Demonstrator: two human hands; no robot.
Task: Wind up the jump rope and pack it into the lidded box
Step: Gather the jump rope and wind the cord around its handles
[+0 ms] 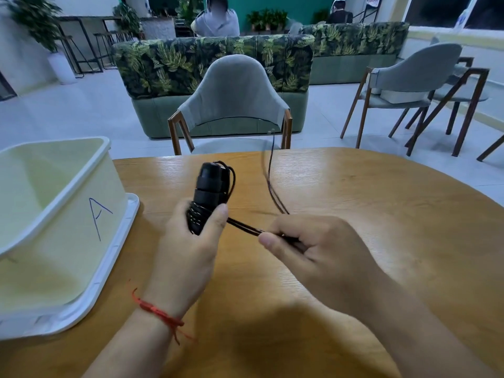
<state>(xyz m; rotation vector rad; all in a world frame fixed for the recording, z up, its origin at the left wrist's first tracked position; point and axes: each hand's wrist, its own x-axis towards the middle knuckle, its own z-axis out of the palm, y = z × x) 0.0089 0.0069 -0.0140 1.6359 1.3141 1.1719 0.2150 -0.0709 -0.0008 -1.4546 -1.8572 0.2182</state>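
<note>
My left hand (191, 241) grips the black jump-rope handles (210, 186), held upright together above the wooden table (381, 214). Several turns of thin dark rope are wrapped around their lower part. Two strands of rope (245, 227) run taut from the handles to my right hand (313, 246), which pinches them. Beyond that hand the loose rope (270, 170) swings up blurred toward the table's far edge. The pale lidded box (54, 214), marked "A", stands open at the left, sitting on its white lid (120, 257).
A grey chair (234, 99) is tucked in at the table's far side. More chairs (409, 85) stand to the right, and a leaf-patterned sofa (212, 64) with people seated behind it fills the background.
</note>
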